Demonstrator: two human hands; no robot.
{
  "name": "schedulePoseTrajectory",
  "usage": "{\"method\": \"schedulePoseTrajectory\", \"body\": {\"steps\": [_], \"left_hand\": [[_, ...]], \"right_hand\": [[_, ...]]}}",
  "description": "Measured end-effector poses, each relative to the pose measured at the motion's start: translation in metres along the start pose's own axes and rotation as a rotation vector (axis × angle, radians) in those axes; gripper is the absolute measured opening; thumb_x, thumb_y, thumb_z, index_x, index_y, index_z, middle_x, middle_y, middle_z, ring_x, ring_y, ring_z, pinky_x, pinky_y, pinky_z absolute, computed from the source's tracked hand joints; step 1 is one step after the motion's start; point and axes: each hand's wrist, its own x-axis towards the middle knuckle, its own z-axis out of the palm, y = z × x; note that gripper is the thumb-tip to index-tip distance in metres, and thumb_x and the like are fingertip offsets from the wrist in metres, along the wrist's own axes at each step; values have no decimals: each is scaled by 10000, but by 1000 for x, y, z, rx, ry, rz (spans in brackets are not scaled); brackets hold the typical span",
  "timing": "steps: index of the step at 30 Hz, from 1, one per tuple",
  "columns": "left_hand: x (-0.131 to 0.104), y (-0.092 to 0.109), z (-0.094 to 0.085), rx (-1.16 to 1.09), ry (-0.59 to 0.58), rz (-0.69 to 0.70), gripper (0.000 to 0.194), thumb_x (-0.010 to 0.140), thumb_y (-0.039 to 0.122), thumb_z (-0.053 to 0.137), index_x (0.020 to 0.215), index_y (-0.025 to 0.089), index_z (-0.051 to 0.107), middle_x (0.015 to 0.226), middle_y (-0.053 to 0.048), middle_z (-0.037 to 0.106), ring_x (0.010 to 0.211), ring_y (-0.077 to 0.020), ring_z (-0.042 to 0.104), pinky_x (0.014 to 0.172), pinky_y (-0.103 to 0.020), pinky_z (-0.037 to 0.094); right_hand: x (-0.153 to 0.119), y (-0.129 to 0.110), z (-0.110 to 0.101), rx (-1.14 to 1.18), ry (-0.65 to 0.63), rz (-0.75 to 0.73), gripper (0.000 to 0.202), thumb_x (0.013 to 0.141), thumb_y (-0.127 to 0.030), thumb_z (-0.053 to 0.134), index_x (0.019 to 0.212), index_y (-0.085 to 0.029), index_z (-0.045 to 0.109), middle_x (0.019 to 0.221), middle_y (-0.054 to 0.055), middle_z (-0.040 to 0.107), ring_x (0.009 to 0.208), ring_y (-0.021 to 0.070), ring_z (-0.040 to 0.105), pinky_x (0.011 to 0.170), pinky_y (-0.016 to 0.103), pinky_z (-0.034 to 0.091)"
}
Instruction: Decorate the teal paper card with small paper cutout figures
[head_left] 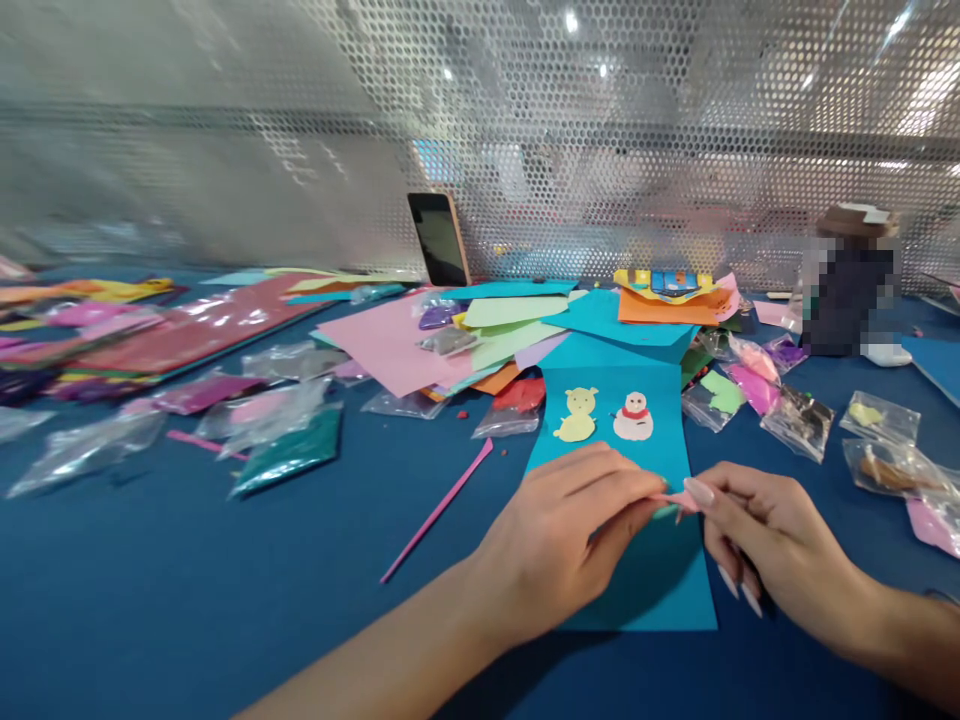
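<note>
A small strip of pink modelling clay (681,499) is stretched between my fingertips, above a blue paper card (645,590). My left hand (574,520) pinches one end, thumb and fingers pressed together. At the other end, my right hand (772,545) pinches the strip between thumb and index finger, its remaining fingers curled below. A bit of green shows under my left fingertips; what it is I cannot make out. On the card beyond my hands are a flat yellow bear figure (577,415) and a whitish-pink snowman figure (634,417) with a red scarf.
Left of the card lies a pink modelling tool (436,512). Clear bags of coloured clay, including a teal bag (289,450) and a red bag (517,405), lie on both sides. Loose coloured papers (397,345) are piled behind. A phone (439,240) leans against the perforated metal panel (562,130).
</note>
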Motion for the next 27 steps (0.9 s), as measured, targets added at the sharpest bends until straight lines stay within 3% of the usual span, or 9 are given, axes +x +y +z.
{"method": "schedulePoseTrajectory", "body": {"steps": [3,6,11,17,23,27], "left_hand": [[0,-2,-1,1,67,0,186,801,77,498,961,142,565,815,-52,637,725,-109,567,646,-222,488],[-1,-1,-1,-2,61,15,200,796,61,499,968,131,572,813,-57,622,730,-101,556,638,-211,480],[-2,2,1,18,-8,45,174,801,95,506,932,136,613,797,-60,586,682,-96,523,570,-199,449],[0,4,0,110,-6,42,112,786,129,544,839,154,640,681,-23,570,601,-89,489,548,-220,404],[-2,4,-1,167,71,72,72,766,148,577,816,158,627,648,-7,576,573,-87,473,533,-230,372],[8,14,0,68,59,53,150,738,121,544,873,159,598,703,-23,598,617,-112,519,569,-259,409]], "right_hand": [[2,0,-1,93,37,40,358,826,-488,427,768,-143,500,452,-60,409,309,36,352,289,126,299],[1,0,0,46,23,-8,318,842,-438,419,863,-137,518,454,-64,403,313,34,342,287,122,280],[-1,0,3,-90,-31,-104,281,860,-365,404,737,-134,506,452,-61,391,331,18,315,304,116,255],[0,0,1,-20,-74,-17,290,847,-389,434,740,-131,513,461,-60,407,333,20,335,306,114,278],[0,1,-2,-9,-161,-20,310,813,-434,494,885,-138,554,473,-52,457,337,34,381,319,119,312],[0,0,-1,-82,-104,-113,292,788,-407,537,740,-120,564,432,-49,428,334,30,367,324,123,286]]}}
